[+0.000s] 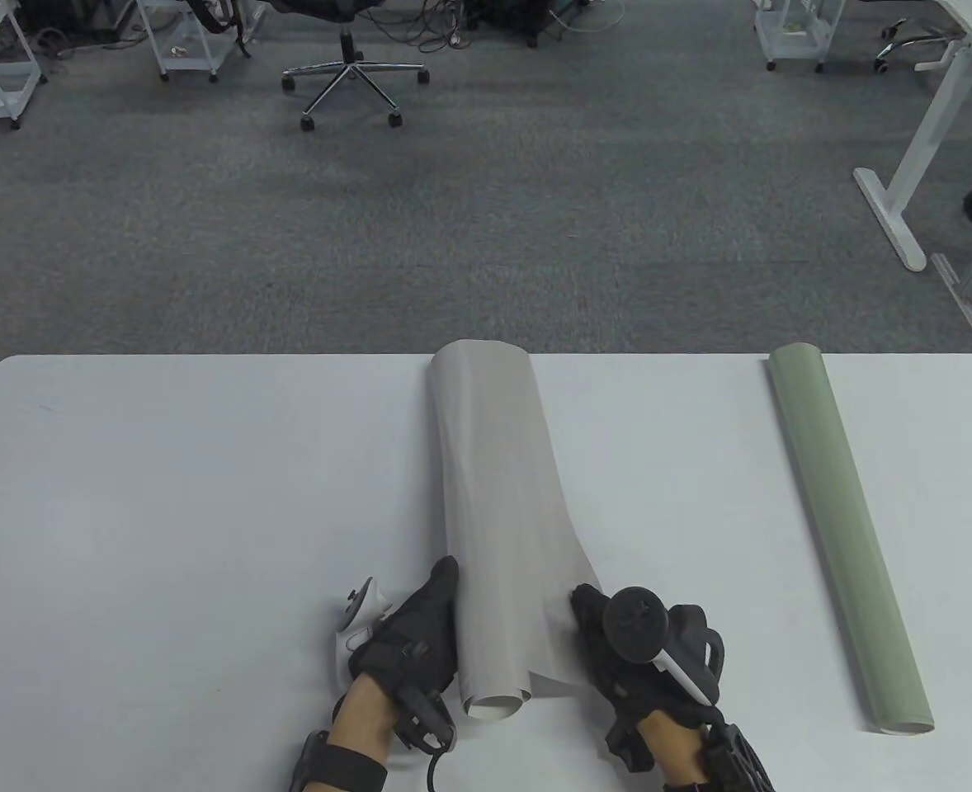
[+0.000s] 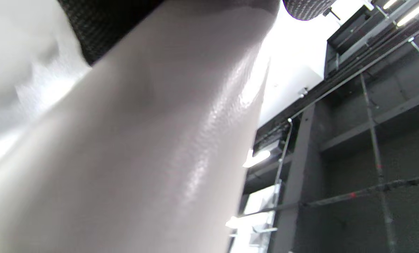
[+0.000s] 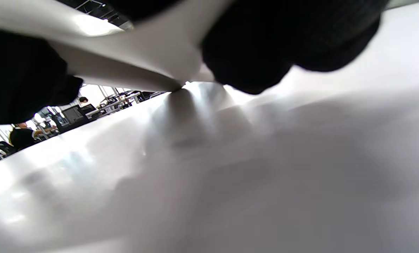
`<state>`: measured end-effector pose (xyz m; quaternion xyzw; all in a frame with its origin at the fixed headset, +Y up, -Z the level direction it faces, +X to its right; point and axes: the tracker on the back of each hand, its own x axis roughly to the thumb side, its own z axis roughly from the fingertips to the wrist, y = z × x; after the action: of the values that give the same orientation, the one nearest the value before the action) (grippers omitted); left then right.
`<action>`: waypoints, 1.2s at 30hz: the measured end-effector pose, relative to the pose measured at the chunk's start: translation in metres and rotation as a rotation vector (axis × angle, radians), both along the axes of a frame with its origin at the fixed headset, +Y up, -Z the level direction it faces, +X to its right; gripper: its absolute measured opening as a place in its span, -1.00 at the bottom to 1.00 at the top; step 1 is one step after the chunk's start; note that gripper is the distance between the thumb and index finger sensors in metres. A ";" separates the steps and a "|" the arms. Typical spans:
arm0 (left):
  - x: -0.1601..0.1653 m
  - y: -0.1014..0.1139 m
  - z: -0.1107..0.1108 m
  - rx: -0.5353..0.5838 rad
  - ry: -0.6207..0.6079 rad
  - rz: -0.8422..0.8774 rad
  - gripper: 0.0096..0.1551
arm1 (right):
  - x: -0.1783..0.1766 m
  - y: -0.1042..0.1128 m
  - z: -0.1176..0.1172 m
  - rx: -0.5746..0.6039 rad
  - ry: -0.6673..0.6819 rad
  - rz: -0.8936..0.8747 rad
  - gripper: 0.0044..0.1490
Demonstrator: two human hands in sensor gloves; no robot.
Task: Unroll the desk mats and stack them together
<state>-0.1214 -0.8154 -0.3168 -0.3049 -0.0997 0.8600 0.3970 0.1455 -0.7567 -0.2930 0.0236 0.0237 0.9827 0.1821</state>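
Centrally on the white table [image 1: 164, 511] lay the grey mat roll [image 1: 498, 511], partly loosened. The left hand [image 1: 412, 631] lay against its near left side, fingers straight. The right hand [image 1: 618, 652] pinched the loose flap at the near right. Well apart to the right lay the green mat roll [image 1: 845, 536], fully rolled. Both wrist views were blurred.

The grey rolled mat [image 1: 502, 528] looks like smooth, faintly pebbled vinyl with a soft sheen, while the green rolled mat [image 1: 849, 536] on the right looks matt with a fine grain. The white table [image 1: 164, 511] is smooth and slightly glossy. Both gloves, left hand [image 1: 412, 635] and right hand [image 1: 643, 660], are matt black knit cloth; the far floor [image 1: 486, 223] is rough grey carpet.
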 end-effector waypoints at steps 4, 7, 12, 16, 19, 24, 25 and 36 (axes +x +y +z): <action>0.000 -0.003 0.000 -0.019 0.007 -0.045 0.16 | 0.003 -0.002 0.000 -0.024 -0.020 -0.050 -0.43; -0.002 -0.005 -0.001 -0.013 0.031 -0.072 0.19 | 0.002 0.001 0.000 -0.011 -0.022 -0.024 -0.43; -0.001 -0.004 -0.002 -0.004 0.004 -0.039 0.20 | 0.005 -0.001 -0.001 -0.022 -0.040 -0.024 -0.43; -0.001 -0.004 -0.001 0.009 0.002 -0.040 0.22 | 0.011 0.000 -0.001 -0.032 -0.066 -0.058 -0.43; 0.000 -0.006 -0.003 0.000 -0.022 -0.010 0.22 | 0.013 -0.001 -0.002 -0.042 -0.068 -0.043 -0.43; 0.003 -0.002 0.000 -0.005 -0.005 0.018 0.20 | 0.019 -0.003 -0.003 -0.057 -0.093 -0.058 -0.42; 0.003 -0.001 -0.001 0.022 -0.007 -0.015 0.22 | 0.020 -0.003 -0.003 -0.059 -0.095 -0.051 -0.42; -0.002 -0.003 0.002 -0.010 0.001 -0.061 0.22 | 0.030 -0.007 -0.004 -0.088 -0.128 -0.061 -0.42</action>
<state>-0.1235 -0.8187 -0.3150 -0.3094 -0.0861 0.8481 0.4214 0.1753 -0.7633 -0.2973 -0.0468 0.0544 0.9742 0.2140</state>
